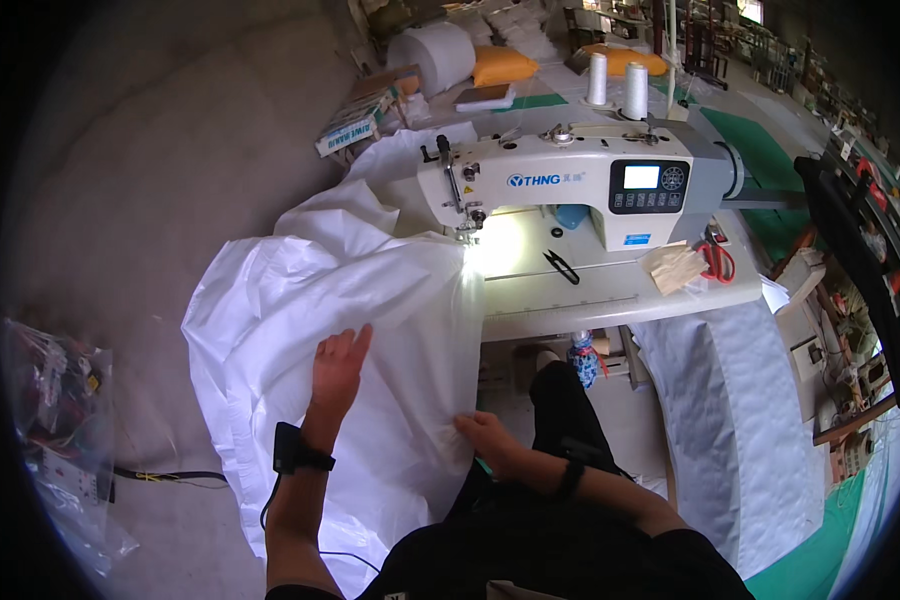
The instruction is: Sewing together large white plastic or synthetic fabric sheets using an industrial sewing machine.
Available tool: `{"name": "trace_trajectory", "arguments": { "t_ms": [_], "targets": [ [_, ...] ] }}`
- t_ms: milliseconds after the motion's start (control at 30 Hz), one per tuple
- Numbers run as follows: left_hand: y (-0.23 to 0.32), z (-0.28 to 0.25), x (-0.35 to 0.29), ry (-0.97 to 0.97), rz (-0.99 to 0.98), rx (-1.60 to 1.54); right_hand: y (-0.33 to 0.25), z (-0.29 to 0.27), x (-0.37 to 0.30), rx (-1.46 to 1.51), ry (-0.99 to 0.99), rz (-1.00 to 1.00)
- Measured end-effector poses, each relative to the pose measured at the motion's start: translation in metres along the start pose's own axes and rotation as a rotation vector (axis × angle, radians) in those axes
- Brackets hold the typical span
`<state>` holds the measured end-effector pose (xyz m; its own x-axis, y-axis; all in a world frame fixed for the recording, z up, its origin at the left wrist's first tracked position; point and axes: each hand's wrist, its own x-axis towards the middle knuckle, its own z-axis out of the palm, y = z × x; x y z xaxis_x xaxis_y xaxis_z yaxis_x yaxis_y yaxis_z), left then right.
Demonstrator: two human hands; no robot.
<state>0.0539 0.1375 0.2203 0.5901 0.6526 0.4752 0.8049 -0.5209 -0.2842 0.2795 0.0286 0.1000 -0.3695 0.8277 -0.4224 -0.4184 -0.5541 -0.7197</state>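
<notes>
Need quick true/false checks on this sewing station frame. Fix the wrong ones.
1. The right hand pinches the white sheet by its edge. True.
2. The left hand holds the black snips. False: it is open over the sheet; the snips lie on the machine table.
3. Two white thread cones stand beyond the sewing machine. True.
4. The work light is off. False: it glows near the needle.
</notes>
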Motion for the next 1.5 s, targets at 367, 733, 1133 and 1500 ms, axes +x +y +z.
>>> {"name": "trace_trajectory", "arguments": {
  "t_ms": [367, 733, 1133, 1500],
  "targets": [
    [0.112, -0.011, 0.009, -0.555, 0.161, -0.515, -0.011, 0.0, -0.014, -0.327, -0.014, -0.148],
    [0.131, 0.013, 0.005, -0.567, -0.219, -0.625, 0.001, -0.052, 0.017, -1.093, -0.435, -0.307],
    [0.073, 0.048, 0.138, -0.227, 0.018, -0.478, -0.061, -0.056, 0.099, -0.637, 0.209, -0.362],
    [0.045, 0.163, 0.171, 0.087, -0.079, -0.291, -0.109, -0.04, 0.073, -0.723, 0.092, -0.074]
  ]
}}
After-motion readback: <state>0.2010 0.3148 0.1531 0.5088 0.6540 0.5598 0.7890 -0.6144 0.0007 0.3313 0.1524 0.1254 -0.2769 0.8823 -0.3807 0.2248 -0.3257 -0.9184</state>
